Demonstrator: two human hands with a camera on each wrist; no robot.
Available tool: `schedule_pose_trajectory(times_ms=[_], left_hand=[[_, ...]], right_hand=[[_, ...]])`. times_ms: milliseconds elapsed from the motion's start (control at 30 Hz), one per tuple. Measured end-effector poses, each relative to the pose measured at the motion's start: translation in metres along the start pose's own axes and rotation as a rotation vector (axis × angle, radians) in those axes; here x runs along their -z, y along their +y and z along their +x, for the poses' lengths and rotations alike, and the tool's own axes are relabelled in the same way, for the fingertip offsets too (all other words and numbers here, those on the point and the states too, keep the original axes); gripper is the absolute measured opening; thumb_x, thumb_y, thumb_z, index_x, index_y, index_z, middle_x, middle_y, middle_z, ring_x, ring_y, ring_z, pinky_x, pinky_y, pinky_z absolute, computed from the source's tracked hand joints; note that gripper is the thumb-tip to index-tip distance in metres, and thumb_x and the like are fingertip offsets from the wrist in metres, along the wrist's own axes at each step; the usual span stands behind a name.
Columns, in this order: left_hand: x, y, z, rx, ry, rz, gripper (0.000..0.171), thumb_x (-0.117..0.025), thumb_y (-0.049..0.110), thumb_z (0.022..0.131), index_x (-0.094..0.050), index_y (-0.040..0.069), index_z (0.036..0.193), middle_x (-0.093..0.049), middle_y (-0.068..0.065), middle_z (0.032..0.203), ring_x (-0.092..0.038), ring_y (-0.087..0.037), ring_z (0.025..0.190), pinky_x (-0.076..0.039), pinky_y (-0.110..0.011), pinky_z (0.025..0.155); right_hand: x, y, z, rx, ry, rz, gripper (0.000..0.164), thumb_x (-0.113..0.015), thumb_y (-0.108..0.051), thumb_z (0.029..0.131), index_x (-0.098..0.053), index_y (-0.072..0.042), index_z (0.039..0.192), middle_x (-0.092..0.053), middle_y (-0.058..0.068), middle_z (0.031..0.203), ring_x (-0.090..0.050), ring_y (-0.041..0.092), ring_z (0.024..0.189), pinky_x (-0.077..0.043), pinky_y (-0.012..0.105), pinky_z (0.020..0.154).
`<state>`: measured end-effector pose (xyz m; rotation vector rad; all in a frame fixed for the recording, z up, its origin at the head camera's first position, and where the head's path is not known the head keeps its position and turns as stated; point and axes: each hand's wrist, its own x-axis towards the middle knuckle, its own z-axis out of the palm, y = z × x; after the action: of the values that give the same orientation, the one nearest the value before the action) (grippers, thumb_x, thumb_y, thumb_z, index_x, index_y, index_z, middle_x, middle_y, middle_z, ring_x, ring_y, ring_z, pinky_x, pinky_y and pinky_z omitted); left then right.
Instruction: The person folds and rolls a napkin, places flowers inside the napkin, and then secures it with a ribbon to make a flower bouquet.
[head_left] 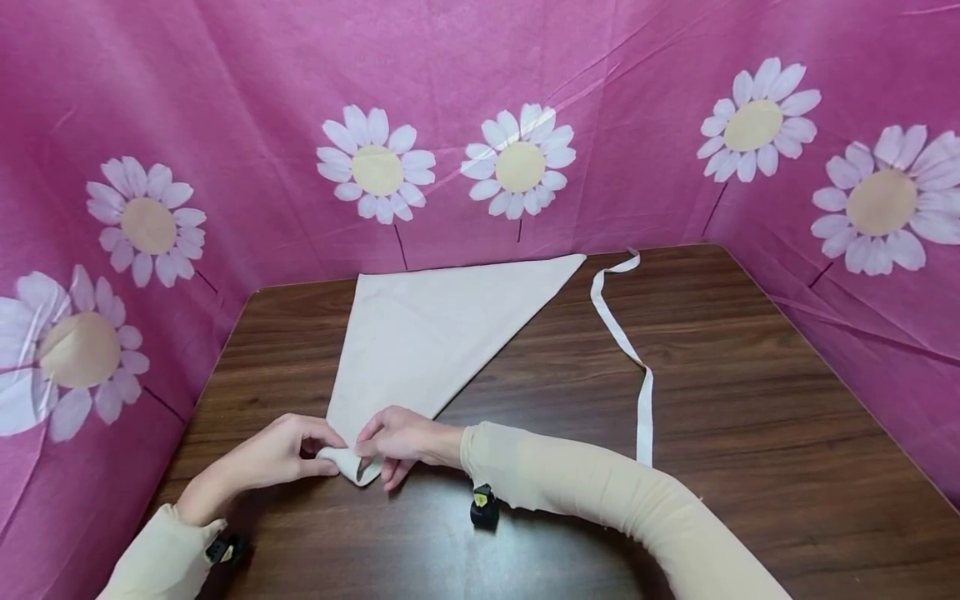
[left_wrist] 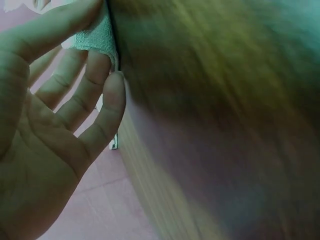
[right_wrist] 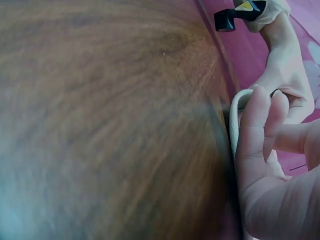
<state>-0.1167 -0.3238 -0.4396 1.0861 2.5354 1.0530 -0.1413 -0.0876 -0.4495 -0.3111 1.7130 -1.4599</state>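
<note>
Both hands rolling the cloth's near corner

The left hand (head_left: pixel 281 454) and right hand (head_left: pixel 401 442) pinch the rolled tip of the cream triangular cloth (head_left: pixel 427 333) (its strap (head_left: pixel 626 350) trails aside) on the wooden table (head_left: pixel 750 400).

Head view high, facing down, wrist views close, sharing cloth (head_left: pixel 420 333) corner

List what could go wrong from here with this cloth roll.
1. Both hands, left hand and right hand, pinch only the rolled tip of the cream cloth; a slip could let the small roll spring open.
2. The cloth widens toward the far edge, so the roll may go crooked.
3. The long strap trails loose on the table; it might drag or tangle as the cloth shifts.
</note>
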Motion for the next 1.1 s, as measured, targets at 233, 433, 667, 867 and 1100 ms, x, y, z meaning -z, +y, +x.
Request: schedule_pose_trajectory(times_ms=[233,433,667,867,1100], left_hand=[[0.005,0.002,0.004,0.011,-0.054,-0.043,0.016,-0.079,0.007,0.088,-0.076,0.021,0.096,-0.067,0.013,0.084,-0.055,0.001,0.072,-0.05,-0.023,0.059],[0.014,0.002,0.015,0.086,-0.183,-0.182,0.014,-0.077,0.005,0.088,-0.077,0.017,0.096,-0.068,0.008,0.078,-0.051,0.002,0.066,-0.045,-0.02,0.053],[0.017,0.002,0.026,0.202,-0.271,-0.312,0.014,-0.075,0.001,0.088,-0.075,0.008,0.1,-0.071,-0.001,0.084,-0.056,-0.003,0.071,-0.047,-0.02,0.061],[0.014,0.002,0.024,0.185,-0.238,-0.207,0.021,-0.082,0.01,0.085,-0.071,0.013,0.104,-0.069,0.004,0.089,-0.057,-0.004,0.076,-0.05,-0.024,0.065],[0.01,0.003,0.022,0.146,-0.153,-0.07,0.029,-0.088,0.019,0.08,-0.07,0.018,0.102,-0.068,0.011,0.085,-0.054,-0.002,0.072,-0.046,-0.023,0.06]], right_hand=[[0.012,-0.013,-0.007,0.095,0.031,-0.161,0.008,-0.07,-0.013,0.097,-0.074,-0.006,0.098,-0.071,0.007,0.08,-0.062,0.014,0.054,-0.052,0.027,0.043],[0.007,-0.014,-0.012,0.249,0.099,-0.577,0.018,-0.083,-0.029,0.087,-0.075,-0.014,0.094,-0.067,-0.013,0.072,-0.062,0.012,0.045,-0.053,0.026,0.044],[0.003,-0.011,-0.009,0.303,0.098,-0.638,0.004,-0.075,-0.017,0.093,-0.077,-0.013,0.092,-0.068,-0.01,0.068,-0.061,0.008,0.045,-0.051,0.023,0.044],[0.002,-0.01,-0.006,0.075,0.031,-0.19,0.003,-0.072,-0.006,0.093,-0.069,-0.004,0.093,-0.068,0.009,0.07,-0.063,0.017,0.054,-0.054,0.03,0.044],[0.006,-0.005,-0.001,-0.016,-0.058,0.061,0.006,-0.066,-0.005,0.097,-0.063,-0.004,0.103,-0.071,0.012,0.081,-0.066,0.017,0.057,-0.055,0.029,0.047]])
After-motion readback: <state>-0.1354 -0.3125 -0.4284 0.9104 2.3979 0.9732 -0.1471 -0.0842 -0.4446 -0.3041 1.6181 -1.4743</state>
